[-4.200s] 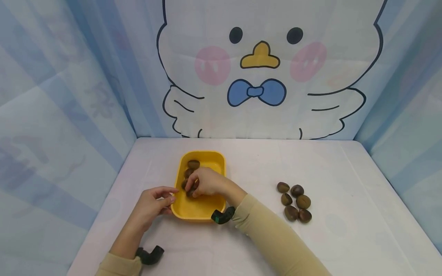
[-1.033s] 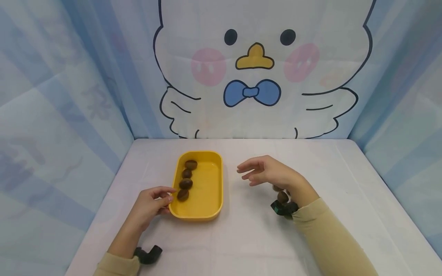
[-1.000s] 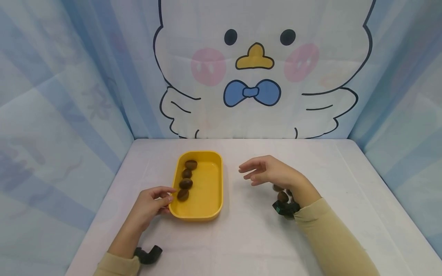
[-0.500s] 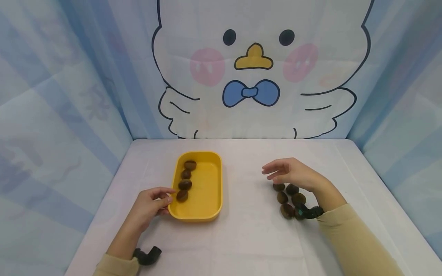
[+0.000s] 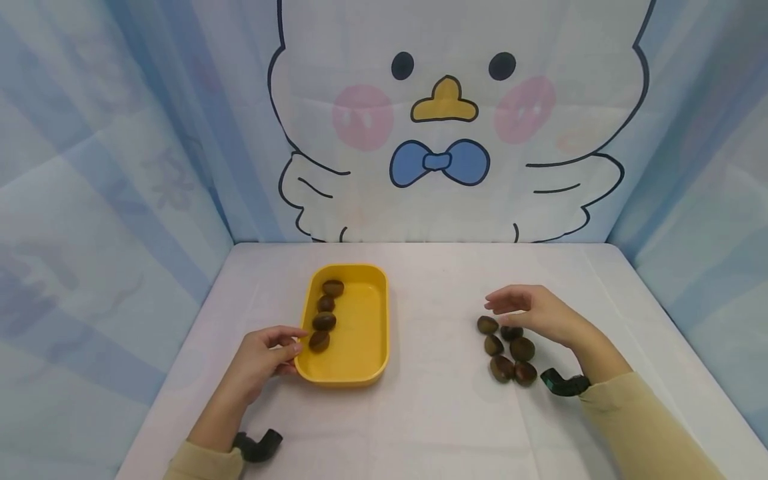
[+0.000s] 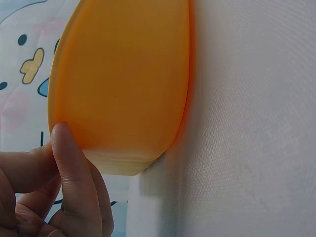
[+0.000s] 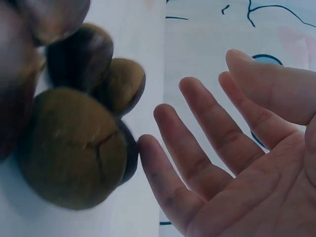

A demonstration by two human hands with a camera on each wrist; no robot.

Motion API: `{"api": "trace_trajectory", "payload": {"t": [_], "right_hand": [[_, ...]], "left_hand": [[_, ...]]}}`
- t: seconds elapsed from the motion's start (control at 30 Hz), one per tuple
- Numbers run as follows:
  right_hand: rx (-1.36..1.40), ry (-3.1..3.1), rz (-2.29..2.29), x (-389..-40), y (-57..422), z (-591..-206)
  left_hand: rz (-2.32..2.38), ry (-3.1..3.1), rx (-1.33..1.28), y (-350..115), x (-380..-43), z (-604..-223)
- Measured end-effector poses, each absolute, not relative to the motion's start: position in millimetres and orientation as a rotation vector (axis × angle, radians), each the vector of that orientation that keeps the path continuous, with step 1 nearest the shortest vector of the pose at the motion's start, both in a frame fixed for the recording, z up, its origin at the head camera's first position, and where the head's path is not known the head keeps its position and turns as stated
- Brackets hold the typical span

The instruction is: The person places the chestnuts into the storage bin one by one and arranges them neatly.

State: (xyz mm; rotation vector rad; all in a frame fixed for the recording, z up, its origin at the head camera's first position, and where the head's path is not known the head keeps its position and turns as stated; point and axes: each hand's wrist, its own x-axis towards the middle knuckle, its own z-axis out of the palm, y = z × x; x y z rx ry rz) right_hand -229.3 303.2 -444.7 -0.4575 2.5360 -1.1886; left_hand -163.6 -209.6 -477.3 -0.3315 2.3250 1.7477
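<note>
A yellow plastic tray (image 5: pixel 359 360) sits on the left half of the table. My left hand (image 5: pixel 264 358) pinches its left rim between thumb and fingers; in the left wrist view, fingers (image 6: pixel 74 173) lie against the tray's wall (image 6: pixel 123 74). Several brown chestnuts (image 5: pixel 324 321) form a column along the tray's left side. Over at the right, more chestnuts (image 5: pixel 501 368) lie bunched together on the table. My right hand (image 5: pixel 543 313) hovers at the far edge of this bunch, fingers extended and holding nothing. In the right wrist view its fingertips are beside a cracked chestnut (image 7: pixel 74 148).
A white cloth (image 5: pixel 432 413) covers the table. Behind it hangs a curtain (image 5: pixel 444 213) printed with a cartoon bird, and pale blue curtains (image 5: pixel 108 253) close off both sides. Dark wrist cameras (image 5: pixel 259 445) are strapped to both wrists.
My right hand has let go of a chestnut in the tray's column, left the tray and moved right to the loose chestnuts. The left hand stays at the rim.
</note>
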Motion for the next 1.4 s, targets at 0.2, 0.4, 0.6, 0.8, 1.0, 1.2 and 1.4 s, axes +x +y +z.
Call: {"api": "trace_trajectory", "payload": {"t": [0.2,0.4,0.6,0.8,1.0,1.2,1.4], "right_hand": [[-0.418,2.606,-1.131,-226.8,313.1,-448.9],[-0.381,2.638,-1.083,-227.8,319.7,-454.2],[-0.332,2.629,-1.044,-228.9,322.3,-459.0],[-0.272,2.593,-1.016,-230.5,322.6,-463.6],[-0.247,2.603,-0.942,-232.6,321.6,-467.3],[-0.261,2.621,-0.897,-234.3,318.5,-469.1],[-0.262,2.611,-0.918,-236.4,316.2,-470.8]], "left_hand": [[1.744,2.328,-0.333,-209.9,-164.2,-478.0],[1.738,2.334,-0.323,-210.3,-165.2,-479.6],[1.748,2.331,-0.323,-210.5,-164.8,-479.1],[1.743,2.335,-0.328,-210.6,-164.8,-479.4],[1.748,2.336,-0.309,-211.4,-166.1,-480.9],[1.756,2.32,-0.324,-210.5,-164.6,-478.9],[1.76,2.311,-0.332,-209.4,-164.5,-478.4]]}}
